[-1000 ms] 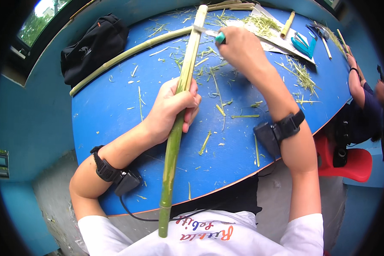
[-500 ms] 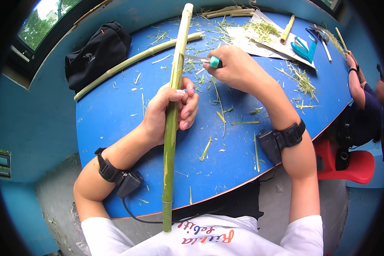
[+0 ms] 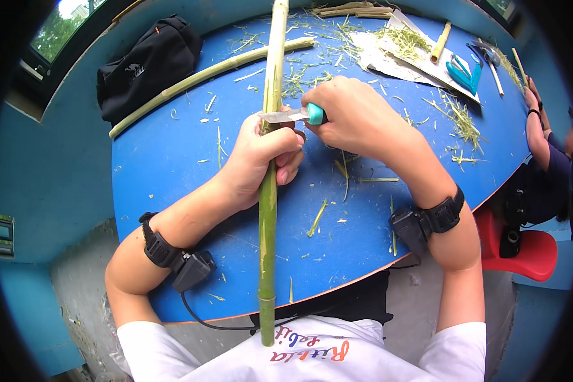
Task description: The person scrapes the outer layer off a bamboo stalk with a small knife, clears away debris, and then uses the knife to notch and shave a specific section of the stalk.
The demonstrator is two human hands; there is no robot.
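A blue table (image 3: 344, 254) strewn with pale-green shavings (image 3: 461, 121) spreads before you, with blue walls (image 3: 57, 172) around it. Taking the middle of your view as the clock's centre, a part-peeled bamboo stalk (image 3: 268, 223) runs from twelve down to six o'clock, its near end over your white shirt (image 3: 325, 360). Your left hand (image 3: 254, 156) is wrapped around it, just left of centre. Your right hand (image 3: 356, 114), at one o'clock, is closed on the teal handle of a knife (image 3: 286, 116), whose blade crosses the stalk just beyond your left thumb. A second bamboo pole (image 3: 204, 79) lies at eleven, beside a black bag (image 3: 146, 70). White paper (image 3: 375, 60) bearing shavings sits at one, a teal tool (image 3: 466, 77) at two, and a red chair (image 3: 535, 258) between three and four.
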